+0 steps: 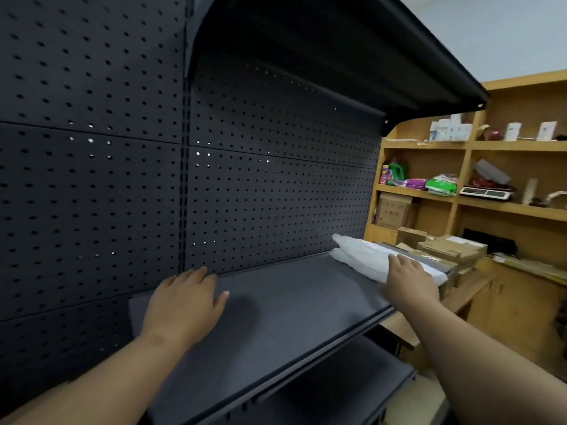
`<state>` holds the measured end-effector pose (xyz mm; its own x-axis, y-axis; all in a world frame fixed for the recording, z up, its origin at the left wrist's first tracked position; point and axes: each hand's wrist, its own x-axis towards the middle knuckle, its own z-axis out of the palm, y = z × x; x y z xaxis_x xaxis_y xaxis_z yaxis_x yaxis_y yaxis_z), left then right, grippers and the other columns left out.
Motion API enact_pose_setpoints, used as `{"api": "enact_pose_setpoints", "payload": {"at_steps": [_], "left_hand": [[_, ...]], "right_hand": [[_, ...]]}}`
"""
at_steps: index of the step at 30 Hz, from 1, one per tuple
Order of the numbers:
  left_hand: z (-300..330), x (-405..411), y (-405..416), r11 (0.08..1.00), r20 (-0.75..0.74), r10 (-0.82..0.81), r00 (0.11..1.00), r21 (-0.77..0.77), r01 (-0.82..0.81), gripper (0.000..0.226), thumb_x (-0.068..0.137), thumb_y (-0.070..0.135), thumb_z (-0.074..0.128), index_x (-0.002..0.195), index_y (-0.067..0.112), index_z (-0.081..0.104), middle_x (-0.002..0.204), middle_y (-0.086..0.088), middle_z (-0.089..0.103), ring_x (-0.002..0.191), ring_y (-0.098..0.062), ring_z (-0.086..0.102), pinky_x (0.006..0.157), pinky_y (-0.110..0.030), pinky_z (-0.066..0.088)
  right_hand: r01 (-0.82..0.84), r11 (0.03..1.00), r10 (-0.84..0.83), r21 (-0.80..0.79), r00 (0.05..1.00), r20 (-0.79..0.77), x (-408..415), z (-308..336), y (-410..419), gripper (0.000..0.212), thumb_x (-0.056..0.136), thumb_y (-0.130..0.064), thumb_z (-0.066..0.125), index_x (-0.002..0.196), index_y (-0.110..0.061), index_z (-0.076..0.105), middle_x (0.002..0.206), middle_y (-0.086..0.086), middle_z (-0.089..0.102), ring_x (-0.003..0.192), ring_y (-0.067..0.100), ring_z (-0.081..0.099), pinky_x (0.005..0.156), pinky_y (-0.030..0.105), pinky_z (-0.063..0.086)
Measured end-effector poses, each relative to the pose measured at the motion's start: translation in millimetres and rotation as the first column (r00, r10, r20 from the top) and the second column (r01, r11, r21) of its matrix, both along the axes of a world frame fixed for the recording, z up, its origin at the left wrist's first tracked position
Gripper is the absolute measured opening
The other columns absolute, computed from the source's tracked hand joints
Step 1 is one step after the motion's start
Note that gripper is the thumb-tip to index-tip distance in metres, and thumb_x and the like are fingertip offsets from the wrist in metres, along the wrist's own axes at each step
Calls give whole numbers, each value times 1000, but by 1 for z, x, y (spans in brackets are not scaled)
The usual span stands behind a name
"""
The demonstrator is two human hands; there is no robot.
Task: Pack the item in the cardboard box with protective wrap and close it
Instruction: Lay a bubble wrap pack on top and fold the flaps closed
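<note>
A folded white sheet of protective wrap (365,256) lies at the right end of the black metal shelf (291,299). My right hand (409,279) rests on the near part of the wrap with its fingers stretched flat. My left hand (185,300) hovers open, palm down, over the left part of the same shelf and holds nothing. Several flat and closed cardboard boxes (451,248) are stacked on the wooden counter just beyond the shelf's right end.
A black pegboard back panel (122,179) rises behind the shelf, with a dark canopy overhead and a lower shelf (337,391) below. At right, wooden shelving (460,197) holds bottles, packets, a scale and small boxes above a wooden counter (478,289).
</note>
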<state>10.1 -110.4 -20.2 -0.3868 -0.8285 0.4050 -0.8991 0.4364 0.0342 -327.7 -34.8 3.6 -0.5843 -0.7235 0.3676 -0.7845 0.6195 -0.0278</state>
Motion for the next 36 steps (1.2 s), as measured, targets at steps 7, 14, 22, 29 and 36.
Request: {"api": "enact_pose_setpoints", "payload": {"at_steps": [7, 14, 22, 29, 36], "left_hand": [[-10, -45, -27, 999, 8, 29, 1000, -30, -29, 50, 94, 48, 42, 131, 17, 55, 143, -2, 49, 130, -20, 48, 106, -37, 38], [-14, -55, -49, 997, 53, 37, 998, -68, -34, 39, 83, 45, 65, 108, 16, 72, 117, -4, 70, 105, -22, 67, 88, -39, 53], [-22, -55, -64, 998, 83, 48, 995, -54, -43, 37, 80, 45, 67, 102, 16, 74, 110, -3, 73, 96, -21, 71, 83, -38, 55], [-9, -65, -57, 996, 32, -35, 999, -78, 37, 49, 95, 47, 40, 135, 21, 51, 142, 1, 50, 129, -18, 50, 106, -35, 38], [18, -69, -46, 987, -117, -163, 980, -7, 163, 50, 98, 46, 24, 142, 27, 39, 151, 6, 38, 137, -14, 37, 109, -31, 32]], "right_hand": [[45, 998, -47, 35, 998, 34, -67, -28, -45, 66, 90, -25, 55, 147, -14, 24, 147, 6, 38, 136, 25, 36, 113, 39, 33], [133, 975, -144, 179, 988, 49, -95, -37, -70, 68, 93, -21, 42, 151, -16, 8, 151, 8, 32, 137, 30, 35, 116, 45, 25], [74, 961, -91, 266, 994, 53, -97, -35, -84, 47, 89, -11, 45, 136, -11, 40, 120, 9, 59, 111, 26, 56, 89, 33, 46], [-139, 916, 117, 377, 990, 81, -4, -10, -94, 36, 92, -9, 51, 128, -9, 56, 129, 8, 57, 118, 28, 57, 96, 34, 46], [-533, 760, 467, 372, 846, 258, 115, 15, -48, 27, 95, -13, 38, 89, -18, 64, 79, 6, 60, 77, 23, 56, 79, 34, 48]]}}
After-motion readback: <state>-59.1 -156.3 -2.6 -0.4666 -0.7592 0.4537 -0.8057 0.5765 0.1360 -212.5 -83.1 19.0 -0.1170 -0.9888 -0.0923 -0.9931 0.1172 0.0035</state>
